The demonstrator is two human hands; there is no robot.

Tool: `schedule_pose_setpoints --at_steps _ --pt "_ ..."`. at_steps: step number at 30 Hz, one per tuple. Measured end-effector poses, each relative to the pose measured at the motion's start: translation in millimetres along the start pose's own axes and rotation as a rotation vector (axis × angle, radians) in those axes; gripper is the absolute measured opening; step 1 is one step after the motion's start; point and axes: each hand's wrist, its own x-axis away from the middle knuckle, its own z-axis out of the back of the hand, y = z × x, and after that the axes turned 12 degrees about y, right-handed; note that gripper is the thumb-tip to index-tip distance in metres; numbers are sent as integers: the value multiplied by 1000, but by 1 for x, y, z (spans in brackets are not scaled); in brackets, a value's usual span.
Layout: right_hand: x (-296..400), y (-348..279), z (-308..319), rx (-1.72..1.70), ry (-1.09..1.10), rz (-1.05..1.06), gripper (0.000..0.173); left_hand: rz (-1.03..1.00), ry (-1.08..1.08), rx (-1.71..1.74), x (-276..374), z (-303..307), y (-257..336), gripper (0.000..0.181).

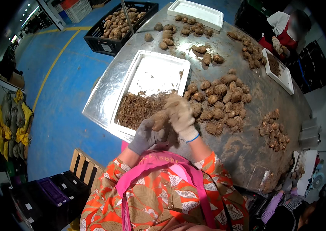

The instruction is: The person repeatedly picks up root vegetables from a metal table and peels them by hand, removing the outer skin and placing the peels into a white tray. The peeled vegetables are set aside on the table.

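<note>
My left hand [144, 137], in a grey knit glove, grips a brown, hairy taro corm [160, 119] over the near edge of a white foam tray [188, 70]. Against the corm's far right end is my right hand [180, 114], in a soiled cream glove. Its fingers are motion-blurred, so I cannot see whether they hold anything. Brown fibrous peelings [140, 108] cover the tray's near half, with a few scraps farther up. Just right of my right hand lies a large pile of taro corms [223, 99] on the metal table [229, 153].
A black crate [99, 44] of corms stands beyond the table's far left edge. Smaller heaps of corms [274, 130] lie right. A co-worker [288, 31] in a red apron works far right, another person [284, 208] lower right. Stacked crates [47, 196] and a wooden pallet [85, 167] stand lower left.
</note>
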Motion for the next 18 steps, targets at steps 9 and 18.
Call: schedule_pose_setpoints --at_steps 9,18 --pt "5 -7 16 -862 -36 -667 20 -3 212 65 3 -6 1 56" --pt "-8 -9 11 184 -164 -257 11 -31 37 -68 3 3 -3 53"
